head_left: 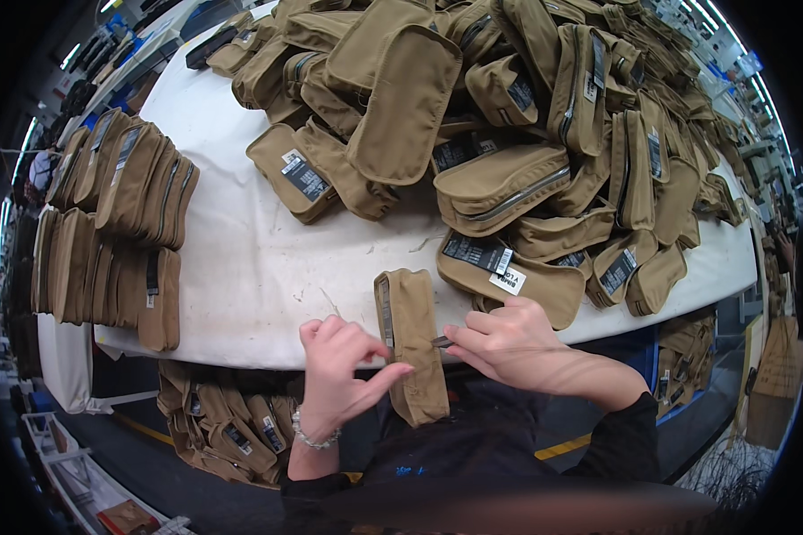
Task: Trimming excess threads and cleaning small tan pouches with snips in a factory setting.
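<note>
Sitting across the table's near edge, head view: tan pouch (417, 312), upper pt over the white tabletop (232, 276), lower pt past the edge nr the person's dark clothing (500, 428). L hand (343, 366) at its L side, fingers part-curled, thumb & index apart, thumb tip over the pouch; can't tell if they pinch anything. R hand (513, 348) at the R side, fingers closed on a small dark tool (442, 341), tip at the pouch's side. Bracelet (316, 435) on L wrist. Just beyond R hand, another tan pouch w/ dark label (544, 290) lies flat. Big jumbled pile (500, 183) of similar pouches behind; neat stacks (107, 259) far L. More pouches (227, 432) below table, lower L.
</note>
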Demonstrator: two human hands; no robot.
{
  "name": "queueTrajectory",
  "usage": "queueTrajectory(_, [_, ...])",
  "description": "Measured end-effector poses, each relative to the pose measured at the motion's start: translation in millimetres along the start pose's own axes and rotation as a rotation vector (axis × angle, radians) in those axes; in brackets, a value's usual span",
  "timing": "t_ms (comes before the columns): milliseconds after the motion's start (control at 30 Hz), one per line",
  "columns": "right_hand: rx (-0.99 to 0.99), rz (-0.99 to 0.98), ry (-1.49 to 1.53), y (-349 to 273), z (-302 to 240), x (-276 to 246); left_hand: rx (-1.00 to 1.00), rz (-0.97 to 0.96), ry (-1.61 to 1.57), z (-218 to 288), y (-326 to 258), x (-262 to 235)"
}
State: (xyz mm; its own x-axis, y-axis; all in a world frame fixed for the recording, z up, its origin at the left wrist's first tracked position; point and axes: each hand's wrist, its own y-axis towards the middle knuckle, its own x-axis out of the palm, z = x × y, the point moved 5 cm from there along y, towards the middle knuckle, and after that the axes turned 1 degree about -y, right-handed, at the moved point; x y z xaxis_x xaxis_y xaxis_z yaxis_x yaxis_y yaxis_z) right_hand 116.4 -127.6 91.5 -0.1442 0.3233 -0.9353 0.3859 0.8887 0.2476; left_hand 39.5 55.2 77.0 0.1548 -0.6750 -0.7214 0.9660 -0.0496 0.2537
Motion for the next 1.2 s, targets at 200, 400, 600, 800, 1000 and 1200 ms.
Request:
queueTrajectory(200, [0.019, -0.035, -0.006, -4.4, -0.5, 0.1, 0.047, -0.048, 0.205, 19.9, 18.8, 26.9])
queueTrajectory(400, [0.027, -0.043, 0.02, -6.2, 0.1, 2.2, 0.016, -0.132, 0.235, 17.2, 18.6, 37.6])
queueTrajectory(600, [0.017, -0.018, -0.025, -8.1, 2.8, 4.2, 0.043, -0.111, 0.152, 8.5, 17.9, 39.9])
queueTrajectory(800, [0.019, -0.018, -0.033, 0.5, 3.5, -5.8, 0.026, -0.159, 0.044, -2.0, 17.9, 37.2])
queueTrajectory(1000, [-0.043, -0.02, -0.034, 6.4, -4.6, 4.1, 0.024, -0.197, -0.029, -5.9, 19.8, 31.7])
queueTrajectory(1200, [-0.035, -0.053, -0.045, 9.2, -4.8, 4.9, 0.04, -0.173, 0.024, -0.8, 15.8, 31.8])
